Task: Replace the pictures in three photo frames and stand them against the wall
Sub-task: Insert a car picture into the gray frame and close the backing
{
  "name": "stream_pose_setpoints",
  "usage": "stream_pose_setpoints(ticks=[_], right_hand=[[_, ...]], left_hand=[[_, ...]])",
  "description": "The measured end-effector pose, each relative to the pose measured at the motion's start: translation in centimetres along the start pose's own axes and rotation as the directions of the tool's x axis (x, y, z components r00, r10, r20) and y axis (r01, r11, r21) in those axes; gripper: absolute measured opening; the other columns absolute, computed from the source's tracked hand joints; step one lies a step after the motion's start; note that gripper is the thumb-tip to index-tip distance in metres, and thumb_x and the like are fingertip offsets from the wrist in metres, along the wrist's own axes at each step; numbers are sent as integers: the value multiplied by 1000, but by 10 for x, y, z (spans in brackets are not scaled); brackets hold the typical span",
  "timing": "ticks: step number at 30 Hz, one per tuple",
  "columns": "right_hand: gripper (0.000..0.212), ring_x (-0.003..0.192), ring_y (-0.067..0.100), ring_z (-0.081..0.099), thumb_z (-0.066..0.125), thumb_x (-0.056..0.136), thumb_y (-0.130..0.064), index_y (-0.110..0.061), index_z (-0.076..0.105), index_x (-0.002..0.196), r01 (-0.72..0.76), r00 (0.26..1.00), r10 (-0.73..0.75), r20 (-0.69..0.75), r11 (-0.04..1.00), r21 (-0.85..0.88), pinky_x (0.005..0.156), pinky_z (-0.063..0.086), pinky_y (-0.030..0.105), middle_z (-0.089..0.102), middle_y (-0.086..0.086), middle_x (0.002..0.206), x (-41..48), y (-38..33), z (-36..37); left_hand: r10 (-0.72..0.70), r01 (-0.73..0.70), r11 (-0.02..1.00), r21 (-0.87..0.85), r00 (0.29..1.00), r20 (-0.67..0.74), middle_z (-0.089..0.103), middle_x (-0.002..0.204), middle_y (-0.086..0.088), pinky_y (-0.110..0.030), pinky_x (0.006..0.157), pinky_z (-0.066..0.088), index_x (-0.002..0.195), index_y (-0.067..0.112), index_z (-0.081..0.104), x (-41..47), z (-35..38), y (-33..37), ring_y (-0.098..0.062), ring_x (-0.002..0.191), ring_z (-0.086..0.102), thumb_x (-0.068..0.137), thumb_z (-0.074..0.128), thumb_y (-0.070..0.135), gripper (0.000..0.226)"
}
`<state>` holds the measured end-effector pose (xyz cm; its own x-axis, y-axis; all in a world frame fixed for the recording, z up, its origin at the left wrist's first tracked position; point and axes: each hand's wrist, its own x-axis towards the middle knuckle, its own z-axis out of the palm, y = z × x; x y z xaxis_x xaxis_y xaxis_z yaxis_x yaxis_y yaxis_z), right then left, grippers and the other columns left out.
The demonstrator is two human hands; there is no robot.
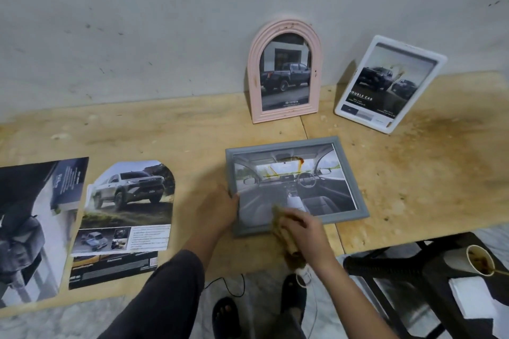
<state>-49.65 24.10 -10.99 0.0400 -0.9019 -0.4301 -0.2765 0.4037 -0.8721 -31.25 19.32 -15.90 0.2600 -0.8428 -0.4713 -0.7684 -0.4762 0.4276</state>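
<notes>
Here I see the grey frame lying flat on the worktop, my left hand gripping its left edge. My right hand grasps what looks like a brownish cloth on its lower glass. The pink arched frame and white frame lean against the wall.

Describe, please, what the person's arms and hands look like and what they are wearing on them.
The left hand is bare, with no glove, ring or watch visible, and its arm wears a dark, loose long sleeve that ends before the wrist. The right hand is also bare and somewhat motion-blurred; its forearm shows no sleeve as far as the frame's edge.
</notes>
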Motion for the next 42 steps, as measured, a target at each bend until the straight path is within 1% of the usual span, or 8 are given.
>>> stream_pose_setpoints(ticks=[3,7,11,13,17,28,35,42], right_hand=[[20,77,20,58,49,91,-5,-8,67,82,-10,957,77,-281,973,231,61,43,12,64,6,80,28,-17,-60],[18,92,18,50,46,95,-19,-17,61,105,111,871,-159,-464,985,-130,74,39,23,56,3,99,75,-29,-99],[32,116,30,40,45,95,-20,-12,54,125,98,924,-309,-225,762,-640,98,35,39,49,11,125,125,8,-83],[35,123,36,42,45,93,-13,-8,52,127,155,941,-325,-96,664,-731,104,36,46,49,14,130,141,30,-70],[43,139,37,26,34,95,-10,-2,41,136,95,930,-334,-154,622,-777,110,23,54,38,18,146,152,39,-52],[60,146,27,7,32,87,-6,2,19,145,157,940,-326,-97,670,-725,117,0,36,16,17,155,158,32,-2],[62,142,30,22,28,78,-7,3,35,139,246,908,-406,-108,722,-647,115,8,33,29,19,150,155,33,16],[62,138,19,21,36,75,4,-3,42,136,468,859,-499,115,673,-572,116,19,39,39,12,146,157,39,22]], left_hand=[[78,-42,985,165,973,-216,49,117,-8,-37,80,36,116,14,45,-7,16,5,-25,101,49,93,41,39,34],[28,-29,1000,-2,977,-212,27,149,-8,-43,108,24,144,12,22,-3,34,7,-25,135,29,95,38,40,58],[32,-26,999,33,978,-208,9,158,-4,-44,116,5,148,12,7,1,50,5,-20,146,8,90,13,55,72],[32,-20,998,52,968,-250,12,158,-4,-46,116,6,148,12,9,2,54,4,-20,146,9,79,1,60,84],[6,1,999,32,977,-215,7,158,-1,-44,117,0,149,16,5,4,56,1,-15,147,2,90,16,55,71],[1,3,1000,20,980,-199,1,159,1,-42,117,-5,149,16,2,4,50,4,-13,146,-5,98,32,39,63],[-12,18,999,29,981,-192,0,159,2,-42,117,-4,149,16,0,4,50,5,-14,146,-6,98,32,39,64],[8,0,999,38,980,-201,4,159,1,-42,117,-3,149,16,3,5,53,1,-13,147,-3,95,24,48,66]])
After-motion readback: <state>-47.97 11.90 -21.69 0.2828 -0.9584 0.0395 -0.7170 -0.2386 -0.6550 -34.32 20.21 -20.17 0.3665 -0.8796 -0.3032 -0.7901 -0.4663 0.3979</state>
